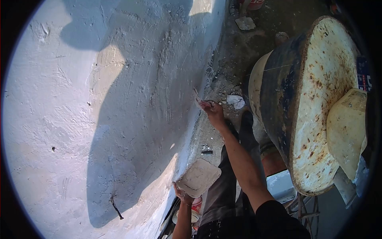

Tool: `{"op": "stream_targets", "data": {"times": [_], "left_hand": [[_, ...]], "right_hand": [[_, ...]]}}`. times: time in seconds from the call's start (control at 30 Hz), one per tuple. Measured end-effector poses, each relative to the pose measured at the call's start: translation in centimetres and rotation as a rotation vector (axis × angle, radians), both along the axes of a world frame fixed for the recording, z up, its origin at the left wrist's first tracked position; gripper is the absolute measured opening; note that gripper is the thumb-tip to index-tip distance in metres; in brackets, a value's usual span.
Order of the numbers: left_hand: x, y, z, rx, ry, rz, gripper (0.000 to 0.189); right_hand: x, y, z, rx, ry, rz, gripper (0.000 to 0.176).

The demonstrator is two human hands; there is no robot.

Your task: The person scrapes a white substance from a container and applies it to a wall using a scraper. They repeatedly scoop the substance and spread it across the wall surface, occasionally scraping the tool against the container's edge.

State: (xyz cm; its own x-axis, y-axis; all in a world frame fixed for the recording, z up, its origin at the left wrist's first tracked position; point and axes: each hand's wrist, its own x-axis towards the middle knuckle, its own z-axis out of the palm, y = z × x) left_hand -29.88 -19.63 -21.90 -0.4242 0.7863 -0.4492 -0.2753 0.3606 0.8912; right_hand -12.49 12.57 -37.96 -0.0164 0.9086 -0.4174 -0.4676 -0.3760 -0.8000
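White plastered wall filled the left. Left hand gripped a plaster-caked board just beside the wall; right hand, well apart, pinched a scraper touching the wall. Rusty drum stood right of the wall.

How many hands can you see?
2. The right hand holds a scraper against the white wall; the left hand carries a plaster board nearer the camera. None seem hidden.

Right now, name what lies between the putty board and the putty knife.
Head view: between left hand's putty board and right hand's putty knife lie the white wall's shaded foot and gritty floor with a dark scrap.
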Motion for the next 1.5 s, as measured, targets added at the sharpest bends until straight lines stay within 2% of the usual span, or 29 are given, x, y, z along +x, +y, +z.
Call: {"op": "stream_targets", "data": {"times": [0.1, 0.2, 0.4, 0.5, 0.7, 0.83, 1.0, 1.1, 1.13, 1.3, 1.37, 1.47, 1.5], "left_hand": [[2.2, 2.9, 2.4, 0.017, -0.229, 0.016, 0.054], [2.0, 2.5, 2.0, -0.108, -0.410, 0.171, 0.061], [2.1, 2.5, 2.1, -0.151, -0.550, 0.221, 0.069], [2.3, 3.1, 3.1, -0.299, -0.446, 0.154, 0.080], [2.4, 3.1, 3.5, -0.365, -0.497, 0.230, 0.081], [2.6, 2.7, 3.7, -0.310, -0.470, 0.154, 0.080], [2.4, 2.2, 3.7, -0.292, -0.562, 0.175, 0.078], [2.4, 2.3, 3.9, -0.297, -0.577, 0.195, 0.078], [3.0, 2.8, 4.7, -0.352, -0.487, 0.191, 0.079], [2.6, 2.3, 4.8, -0.334, -0.689, 0.201, 0.082], [2.8, 2.9, 5.2, -0.282, -0.696, 0.114, 0.082], [2.9, 3.3, 5.9, -0.311, -0.646, 0.134, 0.080], [2.9, 3.3, 6.2, -0.329, -0.608, 0.124, 0.080]], "right_hand": [[0.0, -0.2, -0.2, 0.001, 0.094, 0.023, 0.022], [0.5, -0.2, 0.1, -0.016, 0.129, 0.087, 0.022], [0.1, -1.1, 2.0, -0.006, 0.183, 0.094, 0.023], [-0.3, -1.7, 3.4, -0.021, 0.175, 0.097, 0.023], [-1.1, -2.3, 8.3, -0.052, 0.110, 0.157, 0.023], [-2.9, -3.0, 12.2, 0.046, -0.092, 0.175, 0.019], [-3.3, -3.6, 18.2, 0.039, -0.033, 0.208, 0.013], [-3.5, -4.4, 18.7, 0.076, -0.048, 0.245, 0.020], [-3.6, -4.8, 19.1, 0.098, -0.050, 0.253, 0.020], [-2.8, -6.2, 22.3, 0.116, -0.030, 0.328, 0.017], [-2.4, -6.9, 22.7, 0.090, -0.052, 0.242, 0.019], [-1.4, -8.0, 21.0, 0.151, -0.171, 0.159, 0.020], [-1.2, -8.3, 20.2, 0.123, -0.110, 0.121, 0.020]]}}
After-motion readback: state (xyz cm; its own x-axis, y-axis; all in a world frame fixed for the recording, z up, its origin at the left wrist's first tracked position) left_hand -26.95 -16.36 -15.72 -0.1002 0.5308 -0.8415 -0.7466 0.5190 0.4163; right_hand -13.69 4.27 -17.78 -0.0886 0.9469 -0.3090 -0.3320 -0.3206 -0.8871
